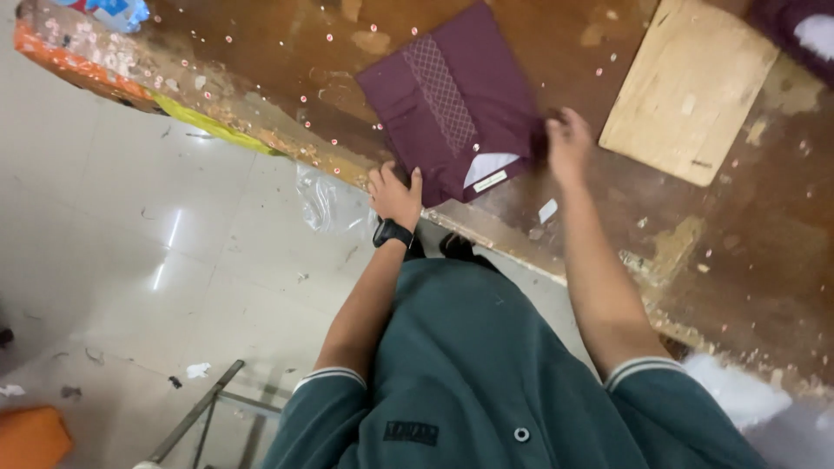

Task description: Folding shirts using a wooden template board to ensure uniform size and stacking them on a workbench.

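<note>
A folded maroon garment (452,100) lies flat on a worn brown worktable (747,234), close to the table's near edge and turned at an angle to it. It is a neat, roughly square bundle of plain dark cloth with a lighter stitched lattice panel (441,94) running down its middle. At its near corner a white triangular insert (488,165) shows under the fold, and just below it sits a small pale rectangular label (491,181). The left hand (395,193), with a black watch (392,232) on the wrist, rests on the garment's near left corner at the table edge, fingers curled down onto the cloth; whether it pinches the cloth cannot be told. The right hand (569,143) presses on the garment's right edge, fingers bent over the fabric, the grip itself blurred. To the right, well apart from the garment, a flat tan board (686,91) lies on the table. A crumpled clear plastic bag (326,201) hangs just below the table edge beside the left hand. Along the far left edge runs an orange and yellow strip (130,87), and a blue and white package (113,10) sits at the top left corner.
</note>
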